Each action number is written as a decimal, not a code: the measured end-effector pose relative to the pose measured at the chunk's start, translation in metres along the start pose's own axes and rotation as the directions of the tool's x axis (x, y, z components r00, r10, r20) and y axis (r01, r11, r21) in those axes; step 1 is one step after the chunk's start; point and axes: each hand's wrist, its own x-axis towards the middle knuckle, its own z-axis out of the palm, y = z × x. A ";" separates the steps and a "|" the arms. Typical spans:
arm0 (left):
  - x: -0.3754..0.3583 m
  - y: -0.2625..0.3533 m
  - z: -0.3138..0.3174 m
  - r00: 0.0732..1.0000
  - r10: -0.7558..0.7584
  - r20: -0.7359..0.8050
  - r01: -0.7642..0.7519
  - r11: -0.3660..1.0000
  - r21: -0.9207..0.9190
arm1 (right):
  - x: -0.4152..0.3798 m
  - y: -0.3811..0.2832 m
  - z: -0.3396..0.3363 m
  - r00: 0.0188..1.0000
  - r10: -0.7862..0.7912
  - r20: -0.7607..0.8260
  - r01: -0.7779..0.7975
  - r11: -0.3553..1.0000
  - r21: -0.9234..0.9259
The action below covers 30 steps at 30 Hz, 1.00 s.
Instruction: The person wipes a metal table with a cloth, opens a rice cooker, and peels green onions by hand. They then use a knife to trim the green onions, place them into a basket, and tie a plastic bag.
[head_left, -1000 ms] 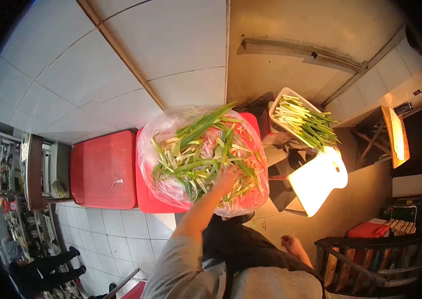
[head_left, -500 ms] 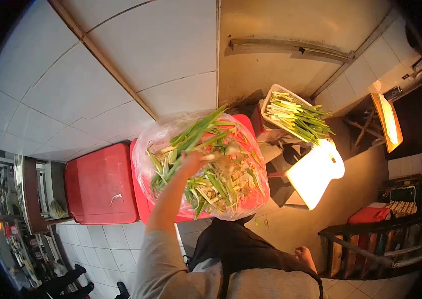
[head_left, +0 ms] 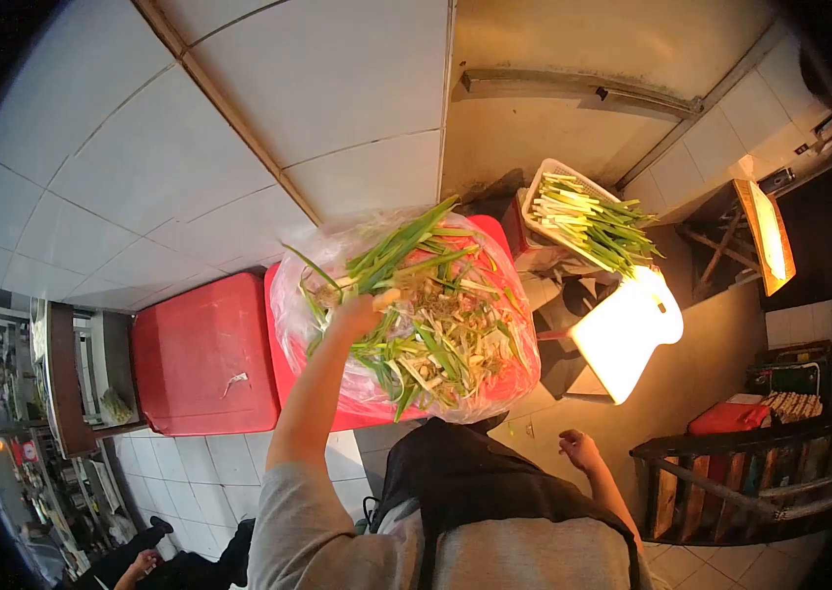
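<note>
My left hand [head_left: 357, 315] is over a heap of green onion trimmings [head_left: 445, 349], with its fingers closed around a green onion [head_left: 315, 267]. One long green leaf of it sticks out past the hand toward the wall. The heap mixes green leaves, pale stalk ends and dry roots on a clear plastic bag [head_left: 298, 295], spread over a red stool-like surface [head_left: 492, 232]. Away to the right, by my side, my right hand [head_left: 581, 450] hangs with fingers partly apart and holds nothing.
A white basket [head_left: 532, 208] of green onions stands at the back right. Near it lies a brightly lit white cutting board [head_left: 622, 339]. A red lid-like surface [head_left: 204, 354] is on the left, a dark slatted rack [head_left: 750, 482] on the right. Another person's legs [head_left: 190, 565] show at lower left.
My left hand has drawn back left across the heap, and a green leaf now sticks up beside it. My right hand has moved outward and up. More of the other person shows.
</note>
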 end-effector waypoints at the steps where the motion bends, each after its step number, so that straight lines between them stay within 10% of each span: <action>1: -0.016 0.020 0.000 0.998 -0.014 -0.059 0.013 0.999 -0.030 | -0.004 0.003 -0.001 1.000 0.026 -0.005 -0.026 1.000 -0.003; 7: -0.072 0.067 0.113 0.983 0.184 -0.025 -0.177 0.890 -0.419 | -0.022 0.089 0.016 0.976 0.212 0.042 -0.211 0.977 -0.022; 14: -0.090 0.083 0.171 0.994 0.030 0.106 -0.023 0.997 -0.073 | -0.036 0.088 0.021 0.958 0.284 0.049 -0.284 0.959 -0.014; 21: -0.054 0.062 0.054 0.955 0.240 0.173 -0.160 0.912 -0.378 | -0.018 0.055 0.019 0.995 0.099 0.021 -0.099 0.995 0.001; 30: -0.072 0.038 -0.055 0.940 0.107 -0.324 -0.220 0.916 -0.336 | 0.009 0.057 0.017 0.991 0.120 0.051 -0.112 0.984 -0.140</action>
